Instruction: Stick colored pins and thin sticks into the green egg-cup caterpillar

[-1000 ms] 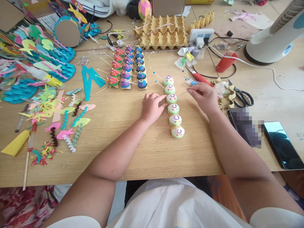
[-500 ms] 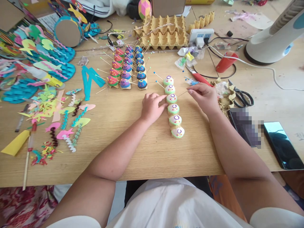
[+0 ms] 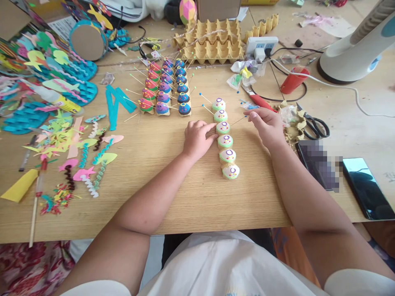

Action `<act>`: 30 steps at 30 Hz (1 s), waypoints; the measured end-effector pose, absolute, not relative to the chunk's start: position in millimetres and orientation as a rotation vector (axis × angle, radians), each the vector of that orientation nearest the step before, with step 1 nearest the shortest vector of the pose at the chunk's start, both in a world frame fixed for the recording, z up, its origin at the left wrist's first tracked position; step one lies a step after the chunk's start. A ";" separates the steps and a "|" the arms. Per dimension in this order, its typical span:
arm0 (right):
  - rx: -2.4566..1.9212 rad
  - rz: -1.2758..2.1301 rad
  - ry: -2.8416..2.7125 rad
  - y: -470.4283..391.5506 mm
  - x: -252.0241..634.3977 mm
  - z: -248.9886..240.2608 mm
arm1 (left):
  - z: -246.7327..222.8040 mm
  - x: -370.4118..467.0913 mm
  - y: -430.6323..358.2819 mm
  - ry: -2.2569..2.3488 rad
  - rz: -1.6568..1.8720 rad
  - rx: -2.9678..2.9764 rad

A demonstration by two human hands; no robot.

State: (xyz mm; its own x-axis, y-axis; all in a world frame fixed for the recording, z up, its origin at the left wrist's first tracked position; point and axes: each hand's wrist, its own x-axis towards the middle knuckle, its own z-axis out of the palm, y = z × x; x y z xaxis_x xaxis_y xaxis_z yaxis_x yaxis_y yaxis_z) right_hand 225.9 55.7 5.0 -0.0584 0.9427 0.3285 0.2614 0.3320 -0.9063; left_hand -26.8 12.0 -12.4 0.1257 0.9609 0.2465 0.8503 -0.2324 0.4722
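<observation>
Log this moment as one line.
left hand: at white-green domes | right hand: by blue-tipped stick | scissors: on table

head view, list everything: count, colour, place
white domes: 6, green-rimmed, between the hands
painted domes: 3 columns, red, purple, blue, left
blue-tipped sticks: 3, pale, at white domes
egg-tray pieces: several, tan, back
power strip: 1, white, back
appliance base: 1, white, back right
cylinder: 1, red, right
scissors: 1, black, right
tool: 1, red, right
phones: 2, dark, right
paper fish: many, multicoloured, left
tray pieces: several, blue, left
bottle: 1, white and yellow, left
folded paper: 1, yellow, left
flat strips: few, blue, left
faceted ball: 1, pink and yellow, back
table: 1, light wood, beneath
shirt: 1, white, bottom
left hand: 1, bare, at white domes
right hand: 1, bare, by a stick tip
</observation>
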 end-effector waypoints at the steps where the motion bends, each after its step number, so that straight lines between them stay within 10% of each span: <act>1: -1.130 0.828 -1.520 56.3 225.6 4.7 | -12.8 -26.8 12.2 1.795 0.757 2.185; 30: -0.920 1.129 -1.335 24.7 194.1 57.1 | 7.6 -24.6 -1.3 1.627 1.246 2.334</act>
State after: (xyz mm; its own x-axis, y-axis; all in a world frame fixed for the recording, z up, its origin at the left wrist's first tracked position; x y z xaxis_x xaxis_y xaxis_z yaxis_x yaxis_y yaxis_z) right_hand 194.1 24.7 57.1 -0.0916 0.9639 0.2499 -0.0863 0.2424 -0.9663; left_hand -24.6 -1.3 7.6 0.1296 0.8013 0.5840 0.7725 -0.4508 0.4472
